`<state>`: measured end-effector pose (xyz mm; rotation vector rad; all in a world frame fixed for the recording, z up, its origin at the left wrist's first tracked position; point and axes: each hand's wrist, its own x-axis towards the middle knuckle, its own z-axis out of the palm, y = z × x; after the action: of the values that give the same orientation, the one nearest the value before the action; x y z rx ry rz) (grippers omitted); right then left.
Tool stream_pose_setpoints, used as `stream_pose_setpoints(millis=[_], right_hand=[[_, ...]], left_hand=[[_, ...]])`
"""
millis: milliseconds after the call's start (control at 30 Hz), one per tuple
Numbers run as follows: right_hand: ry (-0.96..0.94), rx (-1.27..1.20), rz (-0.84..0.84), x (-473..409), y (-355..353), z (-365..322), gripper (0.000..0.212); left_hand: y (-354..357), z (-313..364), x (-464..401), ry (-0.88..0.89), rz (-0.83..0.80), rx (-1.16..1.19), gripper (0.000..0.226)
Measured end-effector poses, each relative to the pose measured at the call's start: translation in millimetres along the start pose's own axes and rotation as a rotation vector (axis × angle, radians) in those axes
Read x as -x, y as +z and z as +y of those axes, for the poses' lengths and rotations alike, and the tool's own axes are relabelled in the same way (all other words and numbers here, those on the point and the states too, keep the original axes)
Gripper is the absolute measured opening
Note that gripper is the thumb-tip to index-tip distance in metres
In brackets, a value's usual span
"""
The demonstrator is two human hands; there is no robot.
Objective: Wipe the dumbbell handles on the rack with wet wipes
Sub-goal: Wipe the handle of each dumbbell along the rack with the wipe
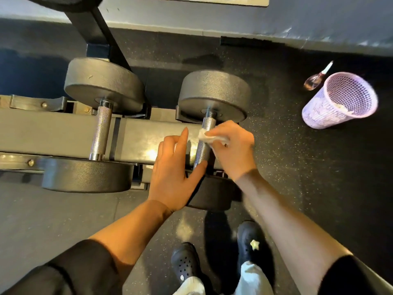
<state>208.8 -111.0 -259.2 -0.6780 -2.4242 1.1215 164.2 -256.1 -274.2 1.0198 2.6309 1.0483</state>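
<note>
Two dumbbells lie side by side across the grey rack (pixel 63 133), their knurled steel handles running away from the camera. At the right dumbbell (pixel 214 92), the right hand (pixel 231 145) curls its fingers (pixel 217 133) round a crumpled white wet wipe (pixel 205 135) and presses it against the upper part of that dumbbell's handle (pixel 202 152). The left hand (pixel 173 167) lies just left of the same handle with its fingers straight and relaxed, holding nothing; its thumb reaches toward the lower end of the handle, though whether it actually touches the steel is hard to tell from this angle. The near head of this dumbbell is mostly hidden under the two wrists.

Beside it, the left dumbbell (pixel 102 86) sits in its cradle, its handle (pixel 101 133) bare and apart from both hands.

On the dark speckled floor (pixel 319 188) to the right, well apart from the rack, a lilac mesh bin (pixel 340 101) stands tilted in the view, with something pale inside it. Just beyond the bin lies a small clear bottle (pixel 314 80) with a white nozzle. At the bottom of the view, two black clogs (pixel 187 260) and pale trouser legs show beneath dark sleeves.
</note>
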Motion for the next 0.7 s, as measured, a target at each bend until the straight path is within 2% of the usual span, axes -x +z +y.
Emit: stream_pose_setpoints(millis=[33, 100, 167, 233, 400, 467, 533, 567, 633, 700], right_hand=[[-0.064, 0.027, 0.095, -8.8, 3.7, -2.5, 0.022], [-0.150, 0.101, 0.097, -24.3, 11.7, -3.3, 0.024], [-0.280, 0.286, -0.071, -27.1, 18.5, 2.2, 0.026], [-0.324, 0.398, -0.237, -19.7, 19.7, 5.5, 0.032], [-0.242, 0.344, -0.323, -2.5, 12.9, 16.2, 0.036], [-0.245, 0.311, -0.307, 2.9, 5.3, 21.4, 0.029], [-0.223, 0.209, -0.432, 7.7, -5.3, 13.5, 0.018], [-0.211, 0.207, -0.473, 6.9, -8.9, 10.6, 0.020], [-0.294, 0.241, -0.495, 8.2, -16.5, 8.4, 0.021], [-0.326, 0.204, -0.589, 4.2, -17.5, 0.5, 0.017]], left_hand=[[0.0, -0.1, -0.3, -0.005, 0.004, -0.001, 0.077], [-0.2, 0.0, -0.2, -0.008, 0.007, 0.000, 0.075], [-0.9, 1.1, -0.3, -0.020, 0.012, -0.002, 0.074], [-1.6, 1.8, -0.1, -0.041, 0.019, -0.012, 0.074], [-0.7, 1.6, 2.6, -0.129, 0.037, -0.016, 0.079], [-0.8, 1.3, 2.6, -0.151, 0.022, -0.022, 0.079], [-2.0, 1.1, 2.7, -0.165, 0.002, -0.035, 0.079], [-2.0, 0.7, 2.1, -0.168, -0.002, -0.037, 0.079], [-1.5, 0.3, 1.8, -0.167, 0.003, -0.030, 0.078], [-1.8, 0.9, 2.5, -0.168, 0.002, 0.006, 0.078]])
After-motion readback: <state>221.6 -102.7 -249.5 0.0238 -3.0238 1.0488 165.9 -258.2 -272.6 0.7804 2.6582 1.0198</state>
